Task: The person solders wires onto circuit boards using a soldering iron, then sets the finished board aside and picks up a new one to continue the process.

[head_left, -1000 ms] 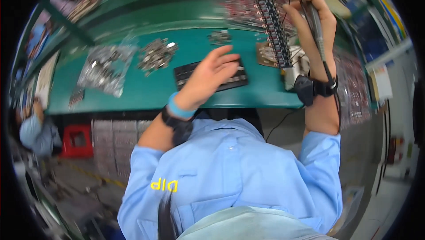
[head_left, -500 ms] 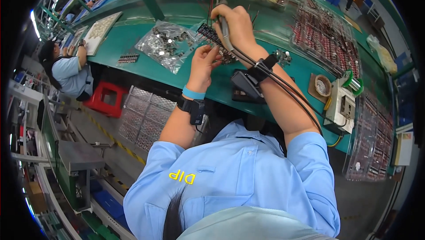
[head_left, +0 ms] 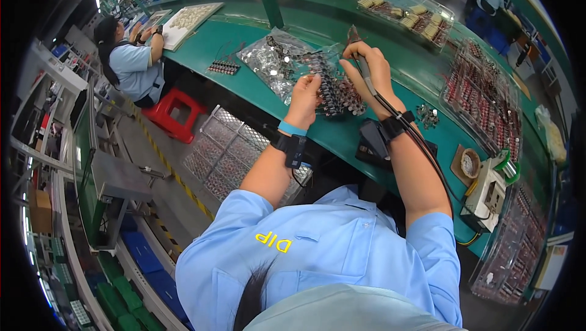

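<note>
My left hand (head_left: 303, 100) is pinched closed at the near-left edge of a strip of small dark components (head_left: 330, 94). The strip hangs slightly tilted over the green bench. My right hand (head_left: 377, 73) is wrapped round a pen-shaped soldering iron (head_left: 364, 68), its cable running back along my forearm. The iron's brownish end points up and away, apart from the strip. Just left of the strip lies a clear plastic bag (head_left: 268, 65) with shiny metal parts. A pile of small reddish-brown parts (head_left: 352, 99) sits on the strip's right, partly hidden.
A short component strip (head_left: 224, 67) lies left of the bag. To the right stand clear trays of red-and-dark parts (head_left: 482, 96), a round cup (head_left: 470, 163), a white box (head_left: 485, 190) and a green spool (head_left: 508, 166). A co-worker (head_left: 131, 62) sits at the left.
The whole view has shifted, so the bench appears further right and more of its far side shows. My right hand and the iron have drawn away from the strip. My left hand still holds it.
</note>
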The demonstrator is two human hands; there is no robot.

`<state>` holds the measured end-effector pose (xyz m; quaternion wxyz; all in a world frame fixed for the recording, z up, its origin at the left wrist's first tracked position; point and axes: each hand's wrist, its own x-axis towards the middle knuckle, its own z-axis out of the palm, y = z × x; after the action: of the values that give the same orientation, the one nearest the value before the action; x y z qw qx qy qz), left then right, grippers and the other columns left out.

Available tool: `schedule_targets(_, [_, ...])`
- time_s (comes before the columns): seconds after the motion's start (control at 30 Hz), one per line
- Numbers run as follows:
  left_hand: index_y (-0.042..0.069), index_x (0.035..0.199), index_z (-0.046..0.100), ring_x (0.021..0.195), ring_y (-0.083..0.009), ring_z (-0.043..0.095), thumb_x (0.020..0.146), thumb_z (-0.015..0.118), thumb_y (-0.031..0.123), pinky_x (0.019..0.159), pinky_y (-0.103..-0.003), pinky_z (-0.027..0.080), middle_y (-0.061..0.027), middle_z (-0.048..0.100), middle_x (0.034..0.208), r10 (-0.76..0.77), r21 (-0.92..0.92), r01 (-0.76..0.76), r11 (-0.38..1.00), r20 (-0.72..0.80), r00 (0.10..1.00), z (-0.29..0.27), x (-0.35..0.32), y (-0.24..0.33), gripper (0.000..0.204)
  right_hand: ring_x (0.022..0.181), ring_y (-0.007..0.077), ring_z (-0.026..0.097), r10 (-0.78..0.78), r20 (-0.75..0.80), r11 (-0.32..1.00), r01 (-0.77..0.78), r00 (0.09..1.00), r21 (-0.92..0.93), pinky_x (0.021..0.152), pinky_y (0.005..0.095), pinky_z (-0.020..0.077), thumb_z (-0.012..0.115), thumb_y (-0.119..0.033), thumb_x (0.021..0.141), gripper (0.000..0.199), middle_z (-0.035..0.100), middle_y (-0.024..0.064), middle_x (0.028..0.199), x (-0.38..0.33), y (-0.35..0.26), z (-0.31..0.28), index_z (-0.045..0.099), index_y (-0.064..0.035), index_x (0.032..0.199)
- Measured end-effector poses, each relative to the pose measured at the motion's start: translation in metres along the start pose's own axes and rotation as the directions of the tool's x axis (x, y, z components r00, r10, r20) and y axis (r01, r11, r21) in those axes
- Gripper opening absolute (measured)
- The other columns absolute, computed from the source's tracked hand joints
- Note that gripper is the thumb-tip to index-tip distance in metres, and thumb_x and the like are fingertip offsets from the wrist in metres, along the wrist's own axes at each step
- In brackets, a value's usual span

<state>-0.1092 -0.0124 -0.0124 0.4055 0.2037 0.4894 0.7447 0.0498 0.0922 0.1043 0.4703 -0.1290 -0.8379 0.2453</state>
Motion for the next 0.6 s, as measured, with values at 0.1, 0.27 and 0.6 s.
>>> schedule_targets(0.1, [0.013,0.108,0.059,0.077,-0.011,0.062,0.105,0.063,0.026,0.065,-0.029,0.052,0.0023,0.062,0.089,0.055,-0.127,-0.055,0.99,0.0,0.998,-0.019,0.006,0.004,0.014,0.087,0.0282,0.061,-0.023,0.011,1.0,0.023,1.0,-0.012,0.079,0.0384,0.0493,0.079,-0.01,0.086,0.022,0.066,0.0099,0.091,-0.006,-0.014,-0.02,0.067,-0.0073,0.104])
schedule_targets(0.27, [0.012,0.113,0.06,0.081,-0.0153,0.066,0.106,0.06,0.023,0.069,-0.032,0.056,-0.0006,0.066,0.095,0.044,-0.345,-0.074,0.936,-0.095,0.995,-0.02,0.008,0.02,0.013,0.097,0.026,0.067,0.119,0.088,0.993,-0.118,0.989,-0.014,0.086,0.0345,0.0502,0.079,-0.01,0.087,0.019,0.068,0.0102,0.097,-0.042,-0.04,-0.073,0.067,-0.0043,0.102])
schedule_targets(0.6, [0.01,0.133,0.056,0.103,-0.0194,0.069,0.105,0.057,0.012,0.087,-0.038,0.061,-0.0066,0.069,0.113,0.021,-0.336,0.087,0.938,0.304,0.952,0.077,-0.073,0.035,0.028,0.123,0.0317,0.066,0.443,-0.057,0.887,-0.429,0.895,0.17,0.1,0.0369,0.0486,0.083,-0.005,0.084,0.029,0.067,0.0172,0.119,-0.167,-0.045,-0.134,0.063,-0.0023,0.106])
